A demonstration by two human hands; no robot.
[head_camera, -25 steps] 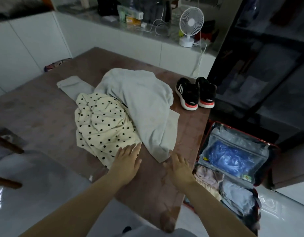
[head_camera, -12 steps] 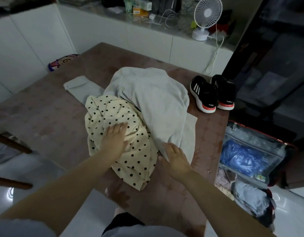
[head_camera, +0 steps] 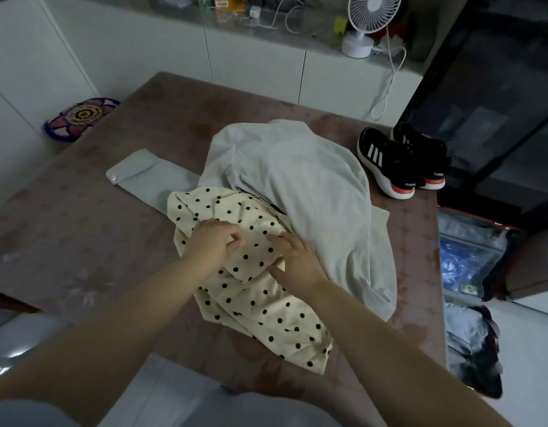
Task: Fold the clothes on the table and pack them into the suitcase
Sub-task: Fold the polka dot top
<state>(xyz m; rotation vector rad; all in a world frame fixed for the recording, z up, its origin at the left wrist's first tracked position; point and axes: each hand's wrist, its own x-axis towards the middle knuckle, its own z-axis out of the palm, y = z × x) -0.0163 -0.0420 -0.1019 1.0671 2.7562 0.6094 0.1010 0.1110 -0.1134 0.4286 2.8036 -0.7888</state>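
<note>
Pinching a fold of the polka-dot garment (head_camera: 266, 318) between thumb and curled fingers, the left hand (head_camera: 212, 241) sits just beside the right hand (head_camera: 297, 261), whose spread fingers rest on it. That garment's long axis runs from the table's (head_camera: 81, 229) near edge diagonally back-left, with bare tabletop left, the grey garment (head_camera: 312, 186) overlapping beyond, 2 shoes (head_camera: 389, 161) at the far right corner, and the suitcase (head_camera: 470, 229) open past the right edge.
</note>
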